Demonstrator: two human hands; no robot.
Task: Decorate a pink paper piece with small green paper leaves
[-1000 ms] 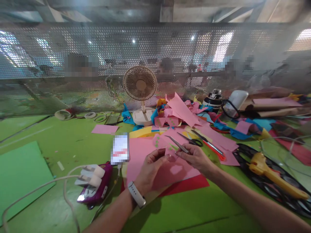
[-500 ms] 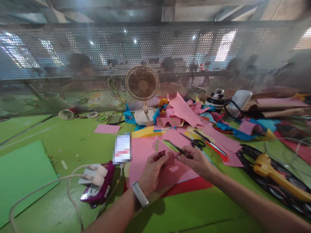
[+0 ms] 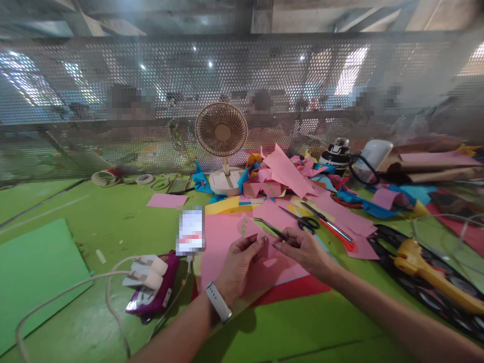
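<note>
Above a large pink sheet (image 3: 223, 262), my left hand (image 3: 242, 264) is closed, pinching a small pink paper piece (image 3: 266, 246) between thumb and finger. My right hand (image 3: 302, 252) is wrapped round dark bent-tip tweezers (image 3: 270, 227), whose tips point up and left, away from the piece. The fingertips of that hand are close to the piece's right side; whether they touch it I cannot tell. Just beyond my left hand lies a pink cutout with green dots (image 3: 245, 225). Black scissors (image 3: 308, 223) and a red-handled utility knife (image 3: 333, 227) rest beyond my right hand.
A phone (image 3: 190, 231) and a purple power strip with chargers (image 3: 153, 287) lie left, cables trailing. Behind stand a desk fan (image 3: 223, 132), heaped paper scraps (image 3: 287, 171) and a bottle (image 3: 336, 157). A yellow-handled tool (image 3: 434, 275) lies on a black tray (image 3: 381, 242) at right.
Both hands stay almost in place. Small shifts of the fingertips show around the pink piece; the tweezers remain in my right hand.
</note>
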